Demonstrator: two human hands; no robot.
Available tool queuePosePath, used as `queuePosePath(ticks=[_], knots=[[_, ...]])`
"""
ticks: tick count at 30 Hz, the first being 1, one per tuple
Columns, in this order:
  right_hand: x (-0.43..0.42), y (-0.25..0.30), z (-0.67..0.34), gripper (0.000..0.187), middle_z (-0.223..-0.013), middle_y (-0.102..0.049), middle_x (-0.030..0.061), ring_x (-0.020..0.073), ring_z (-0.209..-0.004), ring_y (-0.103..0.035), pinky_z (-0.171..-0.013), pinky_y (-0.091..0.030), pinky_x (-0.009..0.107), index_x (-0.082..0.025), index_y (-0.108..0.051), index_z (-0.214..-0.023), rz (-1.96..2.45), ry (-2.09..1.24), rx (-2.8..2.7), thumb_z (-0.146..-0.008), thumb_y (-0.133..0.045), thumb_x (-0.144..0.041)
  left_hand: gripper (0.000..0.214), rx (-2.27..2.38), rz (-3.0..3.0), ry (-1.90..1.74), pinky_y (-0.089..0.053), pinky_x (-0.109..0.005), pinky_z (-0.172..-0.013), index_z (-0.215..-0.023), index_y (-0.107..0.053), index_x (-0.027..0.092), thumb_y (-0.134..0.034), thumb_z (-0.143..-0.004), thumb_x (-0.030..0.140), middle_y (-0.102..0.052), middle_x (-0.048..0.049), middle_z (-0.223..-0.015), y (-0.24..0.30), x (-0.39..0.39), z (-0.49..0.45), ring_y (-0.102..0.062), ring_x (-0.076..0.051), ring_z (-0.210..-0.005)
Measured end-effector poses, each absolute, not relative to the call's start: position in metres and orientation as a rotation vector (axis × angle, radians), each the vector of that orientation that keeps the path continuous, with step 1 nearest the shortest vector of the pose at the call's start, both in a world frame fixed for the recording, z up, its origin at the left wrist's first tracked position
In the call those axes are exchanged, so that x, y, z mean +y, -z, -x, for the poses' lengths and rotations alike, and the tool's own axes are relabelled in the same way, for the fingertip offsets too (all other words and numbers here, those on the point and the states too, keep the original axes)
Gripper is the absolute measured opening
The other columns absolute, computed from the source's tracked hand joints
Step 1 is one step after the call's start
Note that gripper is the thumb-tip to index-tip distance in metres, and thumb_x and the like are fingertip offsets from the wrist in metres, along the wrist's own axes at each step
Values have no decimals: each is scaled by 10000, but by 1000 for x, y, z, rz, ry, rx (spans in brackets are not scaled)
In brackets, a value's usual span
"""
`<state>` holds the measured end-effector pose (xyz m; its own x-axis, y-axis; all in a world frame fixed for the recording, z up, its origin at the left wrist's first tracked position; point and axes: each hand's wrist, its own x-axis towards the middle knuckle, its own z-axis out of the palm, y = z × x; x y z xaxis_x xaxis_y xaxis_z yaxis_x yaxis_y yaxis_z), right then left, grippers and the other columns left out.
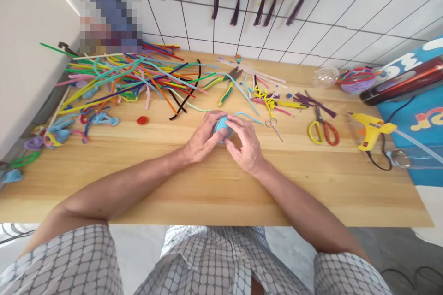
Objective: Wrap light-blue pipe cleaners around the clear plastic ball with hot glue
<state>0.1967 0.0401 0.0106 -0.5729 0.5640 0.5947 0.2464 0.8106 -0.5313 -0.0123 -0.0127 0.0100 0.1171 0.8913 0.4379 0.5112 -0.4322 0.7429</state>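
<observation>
Between both hands, above the wooden table, sits a small round coil of light blue pipe cleaner. My left hand grips its left side, with the thumb across the front. From the right, my right hand closes on it with bent fingers at the upper edge. The fingers hide much of the coil, and I cannot tell what lies beneath it. A light blue pipe cleaner end sticks out to the right behind my right hand. Small silver scissors lie just right of that hand.
Loose coloured pipe cleaners are heaped at the back left. Pliers lie behind my hands. Scissors with red and yellow handles, a yellow glue gun and a transparent ball are to the right. A red cap is left.
</observation>
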Motion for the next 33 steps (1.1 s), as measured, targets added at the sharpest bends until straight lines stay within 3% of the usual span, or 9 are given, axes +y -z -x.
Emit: queuePosePath(ticks=[9, 25, 33], knots=[[42, -10, -200, 557, -1608, -689, 156, 327, -1522, -655, -1251, -599, 587, -269, -544, -1631, 552, -509, -2153, -1084, -644, -245, 477, 1308, -1960, -1352, -549, -472, -1200, -1533, -549, 200, -536, -1174, 516, -657, -164, -1479, -8, -10, 11, -644, -279, -1387], [45, -1, -201, 615, -1615, -658, 158, 361, -1517, -635, -1160, -669, 586, -287, -550, -1624, 598, -479, -2166, -1026, -692, -259, 562, 1280, -1990, -1397, -527, -471, -1208, -1497, -557, 171, -408, -1186, 614, -664, -178, -1442, -1, -3, 6, -629, -289, -1375], [43, -5, -202, 643, -1616, -653, 160, 358, -1513, -642, -1141, -678, 571, -301, -518, -1652, 584, -471, -2182, -1035, -694, -261, 536, 1273, -1939, -1390, -520, -484, -1219, -1486, -571, 151, -435, -1185, 573, -662, -189, -1441, -3, -6, 5, -619, -297, -1388]])
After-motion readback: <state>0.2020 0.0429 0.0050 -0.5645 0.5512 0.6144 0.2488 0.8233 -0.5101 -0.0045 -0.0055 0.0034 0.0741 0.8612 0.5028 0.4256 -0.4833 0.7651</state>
